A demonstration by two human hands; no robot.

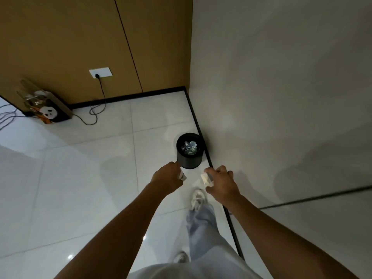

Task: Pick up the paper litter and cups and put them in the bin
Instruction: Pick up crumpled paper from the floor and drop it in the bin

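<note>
Both my forearms reach forward over the tiled floor (80, 178). Ahead, against the wall, stands the black bin (190, 158), crumpled paper litter (189, 148) inside. My left hand (168, 178) curls around a paper cup (182, 175); my right hand (222, 183) grips a second cup (206, 178), both just short of the bin.

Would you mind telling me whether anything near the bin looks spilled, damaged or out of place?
Nothing stands out. The black bin stands upright by the wall with crumpled litter inside and none visible on the tiles around it. The left hand and right hand each grip a pale piece of litter short of it.
</note>
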